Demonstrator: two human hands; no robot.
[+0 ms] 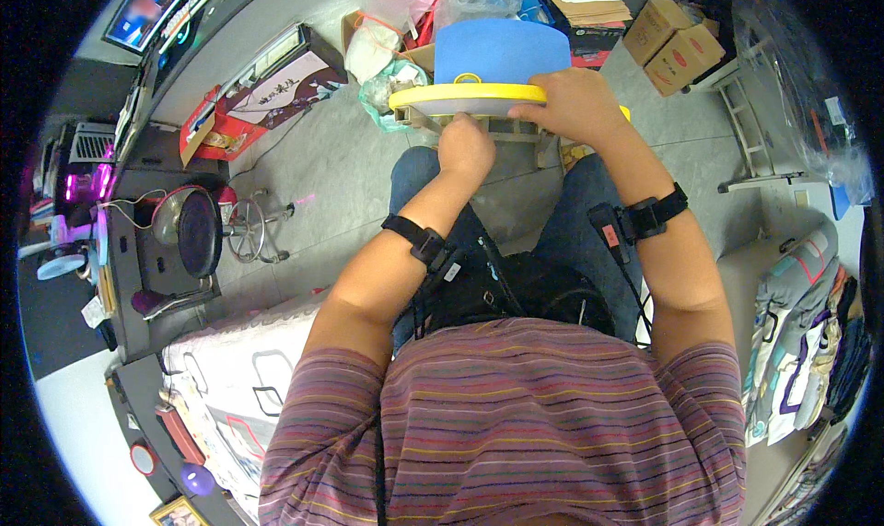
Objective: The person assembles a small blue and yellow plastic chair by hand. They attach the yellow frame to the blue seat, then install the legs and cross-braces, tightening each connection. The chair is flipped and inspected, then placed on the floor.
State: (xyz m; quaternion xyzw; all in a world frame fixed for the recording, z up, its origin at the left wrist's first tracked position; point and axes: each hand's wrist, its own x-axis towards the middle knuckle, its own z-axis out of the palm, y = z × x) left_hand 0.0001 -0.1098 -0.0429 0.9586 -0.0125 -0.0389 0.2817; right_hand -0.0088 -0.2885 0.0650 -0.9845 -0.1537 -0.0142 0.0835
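In front of my knees stands a piece that looks like a small chair or stand, with a blue panel (502, 54) rising at the far side. A yellow-rimmed board (470, 94) with a pale underside runs across its near side, and a small yellow ring (468, 78) shows against the blue. Below the board is a pale frame (512, 130). My right hand (582, 107) grips the board's right end, thumb on the near side. My left hand (466, 146) is closed just under the rim, against the frame; what its fingers hold is hidden.
Bags and a red item (428, 15) lie beyond the piece, beside stacked papers. Cardboard boxes (677, 49) and a metal rack (750, 121) stand at right. To the left are a wheeled stool base (253, 227), a desk with a screen, and a bed (230, 379).
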